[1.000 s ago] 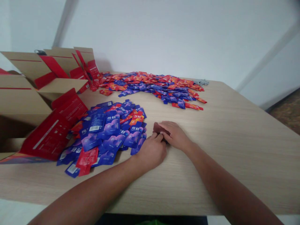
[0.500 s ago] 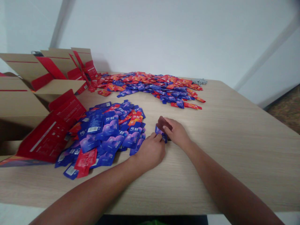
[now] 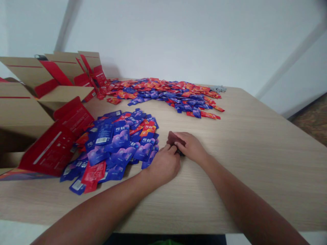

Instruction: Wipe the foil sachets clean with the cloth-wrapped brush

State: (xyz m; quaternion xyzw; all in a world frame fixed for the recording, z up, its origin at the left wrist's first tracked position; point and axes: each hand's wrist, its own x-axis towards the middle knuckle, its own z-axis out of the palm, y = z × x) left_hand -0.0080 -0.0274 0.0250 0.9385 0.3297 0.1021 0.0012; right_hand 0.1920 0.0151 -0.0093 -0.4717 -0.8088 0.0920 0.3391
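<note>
Close together over the table, both of my hands work at one small spot. My right hand is closed on a flat brownish-red piece, its thumb pressed against the near side. The kind of this piece is unclear. My left hand rests with curled fingers at the near edge of the same piece; what those fingers grip is hidden. Left of the hands lies a pile of blue and purple sachets. Among them are a few orange-red sachets and a red one lying at the pile's front.
Open cardboard boxes with red printed flaps stand at the left. Along the back of the wooden table runs a long heap of red and blue sachets. Small grey items lie at its right end, near the white wall.
The brownish-red piece has tipped lower and slightly left with my right hand. A blue sachet that showed between my hands is now covered. My left hand has hardly moved.
</note>
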